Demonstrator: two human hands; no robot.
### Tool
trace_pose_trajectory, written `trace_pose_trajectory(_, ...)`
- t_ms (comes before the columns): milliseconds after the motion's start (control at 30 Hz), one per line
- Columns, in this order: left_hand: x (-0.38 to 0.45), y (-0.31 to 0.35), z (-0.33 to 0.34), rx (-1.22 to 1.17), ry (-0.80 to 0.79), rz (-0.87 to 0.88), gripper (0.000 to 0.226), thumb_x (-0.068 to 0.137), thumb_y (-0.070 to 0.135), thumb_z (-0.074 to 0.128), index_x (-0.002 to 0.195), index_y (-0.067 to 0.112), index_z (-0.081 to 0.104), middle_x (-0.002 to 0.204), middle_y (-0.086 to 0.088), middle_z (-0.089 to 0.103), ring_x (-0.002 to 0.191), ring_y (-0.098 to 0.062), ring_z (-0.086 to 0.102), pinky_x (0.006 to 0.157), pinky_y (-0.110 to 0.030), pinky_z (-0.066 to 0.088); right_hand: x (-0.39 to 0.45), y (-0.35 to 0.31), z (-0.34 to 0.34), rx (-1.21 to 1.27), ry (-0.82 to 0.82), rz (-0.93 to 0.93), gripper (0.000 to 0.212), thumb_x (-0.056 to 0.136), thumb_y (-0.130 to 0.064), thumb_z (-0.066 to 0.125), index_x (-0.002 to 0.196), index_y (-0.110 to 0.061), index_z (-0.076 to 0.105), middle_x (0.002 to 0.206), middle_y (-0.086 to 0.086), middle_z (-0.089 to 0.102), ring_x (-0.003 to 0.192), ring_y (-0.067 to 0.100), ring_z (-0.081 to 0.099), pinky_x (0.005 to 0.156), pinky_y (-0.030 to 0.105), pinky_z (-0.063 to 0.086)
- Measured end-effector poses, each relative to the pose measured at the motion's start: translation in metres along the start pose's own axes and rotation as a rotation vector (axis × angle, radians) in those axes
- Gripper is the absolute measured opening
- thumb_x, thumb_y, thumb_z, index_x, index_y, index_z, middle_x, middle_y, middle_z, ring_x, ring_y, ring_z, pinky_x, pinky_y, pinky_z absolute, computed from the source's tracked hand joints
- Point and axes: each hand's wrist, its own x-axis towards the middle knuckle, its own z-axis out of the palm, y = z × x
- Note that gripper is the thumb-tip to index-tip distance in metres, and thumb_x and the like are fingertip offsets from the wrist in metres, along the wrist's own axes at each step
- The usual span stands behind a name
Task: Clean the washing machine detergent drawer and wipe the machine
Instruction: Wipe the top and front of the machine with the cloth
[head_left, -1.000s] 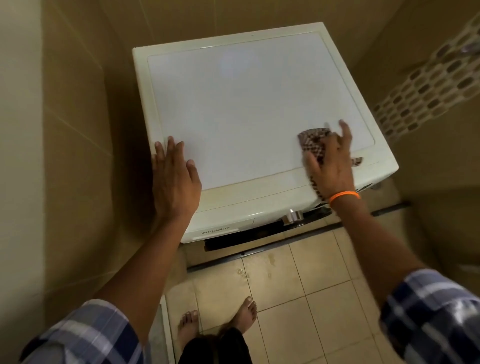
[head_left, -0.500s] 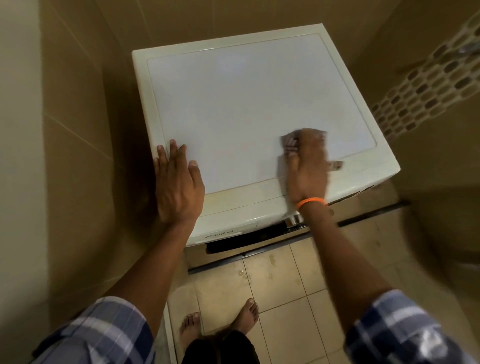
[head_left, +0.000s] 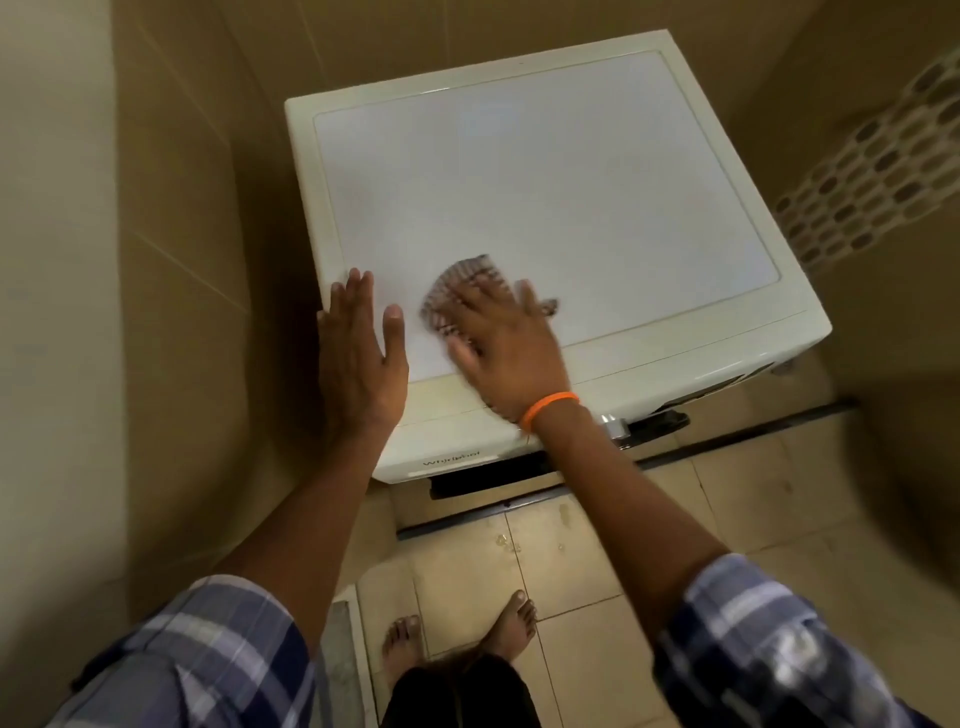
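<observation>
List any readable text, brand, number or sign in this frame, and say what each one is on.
"Whirlpool": grey brand lettering on the front edge of the washing machine, below the left hand; blurred, read partly by its shape.
Pale strip just under it: no legible characters.
No other text, numbers or signs are visible.

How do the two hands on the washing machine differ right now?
The left hand lies bare on the washing machine; the right hand presses a checked cloth. The right wrist wears an orange band; the left has none. Both are flat, fingers straight.
</observation>
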Motion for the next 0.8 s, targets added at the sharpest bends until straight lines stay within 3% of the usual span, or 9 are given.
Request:
trace_pose_trajectory(167,0.003,0.002,0.010,0.359,-0.039,0.042,0.073,0.110,0.060,0.019,0.171,0.019,0.016,0.179,-0.002,0.014,0.166,-0.026,0.006,0.134,-0.052,0.009,-0.021,0.128,-0.066,-0.092,0.075,0.301,0.051,0.104,-0.047,0.053,0.150,-0.027,0.055,0.162,0.005,0.048,0.148,0.028,0.044,0.122,0.056,0.026)
trace_pose_trajectory(300,0.002,0.003,0.014,0.386,-0.027,0.047,0.073,0.111,0.059,0.019,0.171,0.017,0.014,0.179,-0.004,0.012,0.166,-0.027,0.006,0.134,-0.052,0.012,-0.027,0.220,-0.105,-0.137,0.110,0.486,0.060,0.104,-0.050,0.038,0.153,-0.018,0.051,0.163,0.013,0.044,0.151,0.036,0.038,0.122,0.059,0.029)
trace_pose_trajectory(400,0.002,0.001,0.016,0.396,-0.035,0.050,0.073,0.111,0.059,0.019,0.171,0.017,0.013,0.179,-0.004,0.011,0.166,-0.027,0.005,0.134,-0.052,0.013,-0.020,0.244,-0.109,-0.156,0.135,0.600,0.065,0.102,-0.050,0.033,0.156,-0.017,0.048,0.167,0.013,0.039,0.156,0.037,0.030,0.127,0.054,0.024)
trace_pose_trajectory(500,0.002,0.001,0.016,0.401,-0.044,0.050,0.074,0.111,0.059,0.016,0.171,0.016,0.012,0.179,-0.005,0.010,0.166,-0.028,0.005,0.134,-0.053,0.013,-0.012,0.223,-0.096,-0.164,0.216,0.676,0.064,0.101,-0.047,0.036,0.153,-0.012,0.052,0.164,0.018,0.042,0.154,0.040,0.033,0.127,0.051,0.024)
trace_pose_trajectory(600,0.004,0.000,0.014,0.393,-0.056,0.051,0.074,0.111,0.059,0.013,0.171,0.016,0.013,0.179,-0.005,0.011,0.166,-0.028,0.005,0.134,-0.053,0.013,-0.002,0.163,-0.070,-0.139,0.223,0.624,0.059,0.104,-0.047,0.040,0.152,-0.014,0.052,0.161,0.017,0.045,0.145,0.040,0.043,0.122,0.049,0.033)
trace_pose_trajectory(733,0.003,0.005,0.009,0.256,-0.032,0.037,0.070,0.111,0.056,0.006,0.172,0.022,0.010,0.179,-0.003,0.013,0.166,-0.025,0.009,0.134,-0.051,0.012,0.017,0.048,-0.020,-0.063,0.139,0.359,0.051,0.104,-0.040,0.046,0.148,-0.016,0.055,0.154,0.017,0.051,0.126,0.041,0.053,0.108,0.048,0.044)
trace_pose_trajectory(800,0.001,0.007,0.004,0.044,0.015,-0.032,0.065,0.112,0.046,0.023,0.172,0.028,0.004,0.179,0.003,0.014,0.164,-0.021,0.013,0.135,-0.049,0.013,0.031,-0.012,0.006,0.002,0.082,0.124,0.046,0.105,-0.037,0.051,0.145,-0.016,0.059,0.152,0.015,0.054,0.127,0.038,0.055,0.107,0.049,0.044)
